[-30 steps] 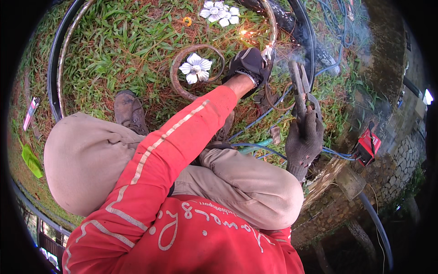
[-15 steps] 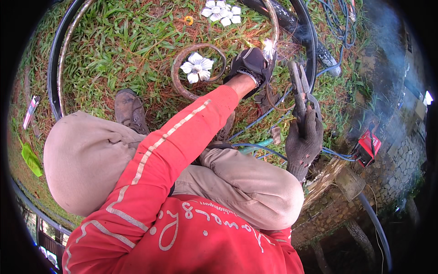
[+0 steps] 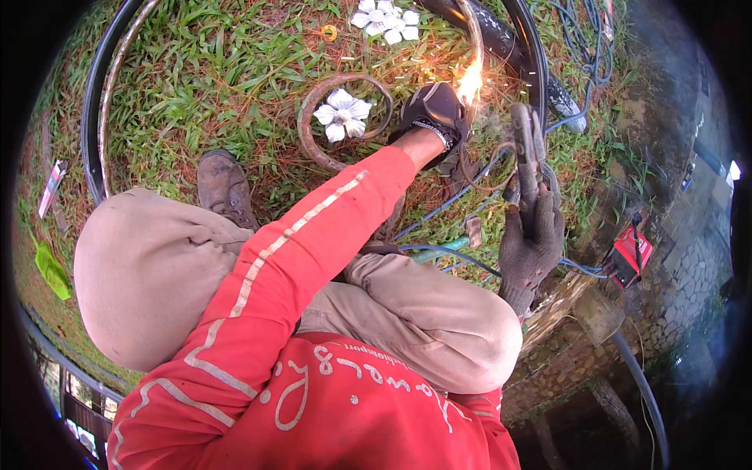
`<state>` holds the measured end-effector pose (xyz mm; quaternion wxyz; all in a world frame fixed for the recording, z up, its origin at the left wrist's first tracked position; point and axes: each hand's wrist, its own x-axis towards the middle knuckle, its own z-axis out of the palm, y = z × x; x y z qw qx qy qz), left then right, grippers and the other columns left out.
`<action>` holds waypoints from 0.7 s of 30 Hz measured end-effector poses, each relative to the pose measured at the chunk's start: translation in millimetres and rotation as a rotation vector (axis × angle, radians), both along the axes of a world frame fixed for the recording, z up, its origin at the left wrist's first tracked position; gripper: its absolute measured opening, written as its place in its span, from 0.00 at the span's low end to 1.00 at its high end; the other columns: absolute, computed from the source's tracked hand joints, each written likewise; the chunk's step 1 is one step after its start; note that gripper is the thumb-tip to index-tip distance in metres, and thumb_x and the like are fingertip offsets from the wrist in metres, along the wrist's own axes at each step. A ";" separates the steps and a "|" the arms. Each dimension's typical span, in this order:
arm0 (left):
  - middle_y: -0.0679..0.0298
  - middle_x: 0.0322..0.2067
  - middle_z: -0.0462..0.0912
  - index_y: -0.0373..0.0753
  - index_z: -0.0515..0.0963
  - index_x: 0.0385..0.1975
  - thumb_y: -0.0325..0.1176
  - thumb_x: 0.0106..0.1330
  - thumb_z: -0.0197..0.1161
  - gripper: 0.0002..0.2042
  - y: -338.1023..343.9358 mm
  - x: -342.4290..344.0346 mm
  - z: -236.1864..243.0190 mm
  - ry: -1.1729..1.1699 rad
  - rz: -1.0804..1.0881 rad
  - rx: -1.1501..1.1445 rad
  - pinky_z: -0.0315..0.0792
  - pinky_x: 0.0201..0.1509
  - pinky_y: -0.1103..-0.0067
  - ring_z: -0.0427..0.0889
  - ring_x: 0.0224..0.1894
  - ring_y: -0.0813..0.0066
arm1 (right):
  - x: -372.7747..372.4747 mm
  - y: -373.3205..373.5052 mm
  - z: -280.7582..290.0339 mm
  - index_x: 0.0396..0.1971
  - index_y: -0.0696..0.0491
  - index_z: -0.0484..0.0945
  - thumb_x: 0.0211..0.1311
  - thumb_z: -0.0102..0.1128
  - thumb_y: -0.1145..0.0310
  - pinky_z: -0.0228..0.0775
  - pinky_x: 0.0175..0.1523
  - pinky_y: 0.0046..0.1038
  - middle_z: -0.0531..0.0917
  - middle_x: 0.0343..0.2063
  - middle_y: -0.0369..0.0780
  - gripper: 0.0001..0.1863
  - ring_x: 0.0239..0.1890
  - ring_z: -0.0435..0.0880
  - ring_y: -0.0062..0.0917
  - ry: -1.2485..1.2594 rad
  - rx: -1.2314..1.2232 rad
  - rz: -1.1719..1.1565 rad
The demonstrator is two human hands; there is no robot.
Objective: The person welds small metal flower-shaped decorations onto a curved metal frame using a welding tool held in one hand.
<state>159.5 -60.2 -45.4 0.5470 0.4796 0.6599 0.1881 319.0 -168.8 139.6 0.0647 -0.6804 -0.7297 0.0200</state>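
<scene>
My left hand (image 3: 435,117), in a black glove, is closed beside a rusty curved metal bar (image 3: 475,35). What its fingers hold is hidden. A bright burst of sparks (image 3: 470,82) flares at the bar, just beyond those fingers. In a dark grey knitted glove, my right hand (image 3: 534,247) grips a welding electrode holder (image 3: 526,141) whose dark jaws point away from me. I cannot make out an electrode in it. A white metal flower (image 3: 343,115) lies inside a rusty scroll ring (image 3: 307,125) left of my left hand.
Two more white flowers (image 3: 385,19) lie on the grass (image 3: 227,70). A black curved frame (image 3: 92,117) arcs around the work; a black pipe (image 3: 565,102) crosses at the right. Blue cables (image 3: 446,205) run towards a red welding machine (image 3: 629,252). My boot (image 3: 223,188) is close by.
Bright orange sparks now flare where a white flower-like piece showed by my left hand. My right hand and the electrode holder have shifted slightly right. My left hand has barely moved.
</scene>
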 end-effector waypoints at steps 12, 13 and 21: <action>0.45 0.36 0.89 0.36 0.87 0.38 0.55 0.73 0.60 0.24 -2.4 -5.1 4.9 -0.027 0.025 0.005 0.82 0.45 0.55 0.89 0.41 0.43 | -38.7 33.0 73.3 0.71 0.62 0.74 0.61 0.71 0.82 0.77 0.64 0.30 0.85 0.62 0.49 0.35 0.60 0.85 0.26 0.112 -0.195 -0.231; 0.44 0.35 0.88 0.36 0.87 0.38 0.56 0.74 0.59 0.25 -3.9 -4.2 5.9 -0.022 0.069 0.010 0.82 0.44 0.55 0.89 0.41 0.42 | -40.1 32.9 70.9 0.71 0.62 0.74 0.61 0.71 0.82 0.77 0.64 0.30 0.85 0.62 0.49 0.35 0.60 0.85 0.26 0.108 -0.196 -0.229; 0.40 0.34 0.86 0.30 0.78 0.44 0.45 0.68 0.64 0.20 -3.8 -3.5 6.9 -0.054 0.133 0.013 0.81 0.41 0.54 0.88 0.40 0.38 | -45.1 44.6 57.9 0.69 0.56 0.77 0.59 0.72 0.81 0.80 0.63 0.33 0.85 0.63 0.48 0.35 0.61 0.88 0.33 -0.237 -0.195 0.061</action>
